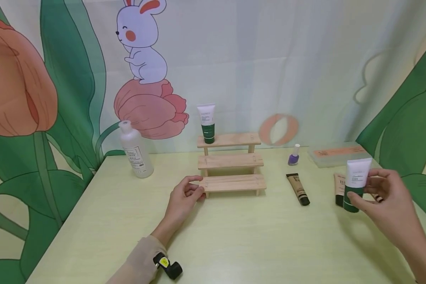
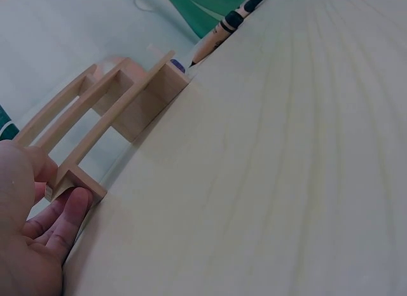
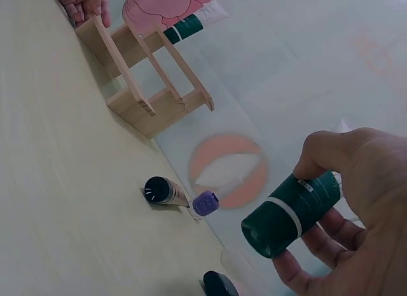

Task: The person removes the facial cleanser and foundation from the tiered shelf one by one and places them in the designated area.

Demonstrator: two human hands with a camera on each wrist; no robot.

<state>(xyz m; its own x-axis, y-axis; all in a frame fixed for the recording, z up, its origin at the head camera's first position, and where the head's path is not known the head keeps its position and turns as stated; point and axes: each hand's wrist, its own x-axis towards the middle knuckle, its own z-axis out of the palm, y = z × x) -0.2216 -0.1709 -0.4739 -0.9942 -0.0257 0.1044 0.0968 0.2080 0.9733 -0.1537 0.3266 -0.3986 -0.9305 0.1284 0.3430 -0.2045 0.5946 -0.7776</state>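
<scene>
A white and green squeeze tube (image 1: 357,177), cap down, is gripped between the thumb and fingers of my right hand (image 1: 394,197) at the right of the table. In the right wrist view its green cap end (image 3: 286,213) points down and left. My left hand (image 1: 184,199) pinches the left end of the lowest step of a three-tier wooden stand (image 1: 232,183), thumb in front and fingers behind. On the stand's top step, at its left end, another white and green tube (image 1: 207,124) stands upright on its cap.
A beige tube with black cap (image 1: 298,189) lies right of the stand, near a purple nail polish bottle (image 1: 294,156). Another beige tube (image 1: 339,189) lies partly behind the held one. A clear flat box (image 1: 340,154) is at the back right, a white bottle (image 1: 135,152) at left.
</scene>
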